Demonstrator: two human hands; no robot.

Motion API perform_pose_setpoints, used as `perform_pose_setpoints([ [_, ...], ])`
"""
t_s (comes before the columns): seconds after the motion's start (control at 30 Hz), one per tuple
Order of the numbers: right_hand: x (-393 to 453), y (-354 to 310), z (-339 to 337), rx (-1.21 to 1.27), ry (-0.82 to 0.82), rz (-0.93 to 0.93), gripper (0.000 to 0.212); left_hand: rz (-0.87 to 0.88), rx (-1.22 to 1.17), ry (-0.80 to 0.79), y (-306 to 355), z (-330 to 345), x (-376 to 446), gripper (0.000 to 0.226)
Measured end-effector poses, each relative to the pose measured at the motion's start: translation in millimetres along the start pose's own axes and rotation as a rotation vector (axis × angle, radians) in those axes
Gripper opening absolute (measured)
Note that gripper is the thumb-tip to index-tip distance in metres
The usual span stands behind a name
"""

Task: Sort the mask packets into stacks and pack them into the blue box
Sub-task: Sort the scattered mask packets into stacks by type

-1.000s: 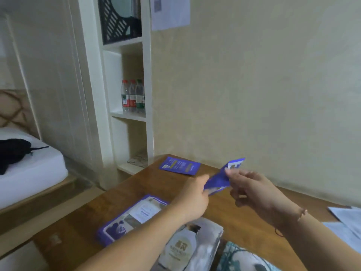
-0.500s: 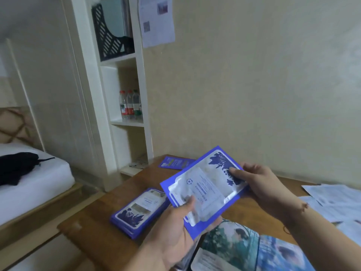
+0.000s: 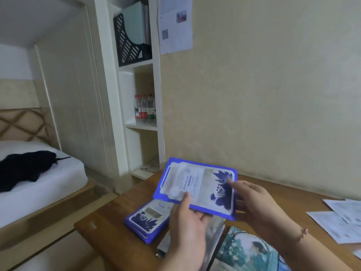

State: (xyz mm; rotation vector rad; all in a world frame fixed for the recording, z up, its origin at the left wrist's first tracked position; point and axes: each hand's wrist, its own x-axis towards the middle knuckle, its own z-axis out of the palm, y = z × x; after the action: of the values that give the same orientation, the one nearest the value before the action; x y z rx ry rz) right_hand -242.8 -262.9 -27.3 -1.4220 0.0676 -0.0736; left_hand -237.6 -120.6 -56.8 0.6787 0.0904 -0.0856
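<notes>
At the far left a white bed carries a heap of black cloth. Next to it a white shelf unit holds a black file rack on an upper shelf and a row of water bottles lower down; a printed sheet is fixed to the wall just beside it.

On the wooden table a stack of blue mask packets lies flat near the left front corner, its top packet face up.

The left hand comes up from the bottom of the view, palm turned inward. Its thumb lies across the face of the held mask packet at the packet's lower left edge, and the fingers curl underneath, so it pinches the packet. The packet, blue-edged with a pale panel and dark blue print, is in the air above the table, tilted, just above and behind the stack.

The right hand reaches in from the lower right, a thin bracelet at the wrist. Its thumb rests on the packet's right end and its fingers wrap behind that edge, grasping it.

Below the hands lie a silvery packet and a teal printed packet, side by side. At the far right, white papers lie on the table.
</notes>
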Motion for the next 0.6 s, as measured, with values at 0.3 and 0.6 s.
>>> perform_pose_setpoints([
  [0.3, 17, -12, -20, -0.132, -0.162, 0.236, 0.042, -0.403, 0.663, -0.301, 53, -19, 40, 0.045],
  [0.6, 55, 6, 9, -0.065, -0.043, 0.124, 0.016, -0.109, 0.589, -0.185, 65, -68, 34, 0.014],
])
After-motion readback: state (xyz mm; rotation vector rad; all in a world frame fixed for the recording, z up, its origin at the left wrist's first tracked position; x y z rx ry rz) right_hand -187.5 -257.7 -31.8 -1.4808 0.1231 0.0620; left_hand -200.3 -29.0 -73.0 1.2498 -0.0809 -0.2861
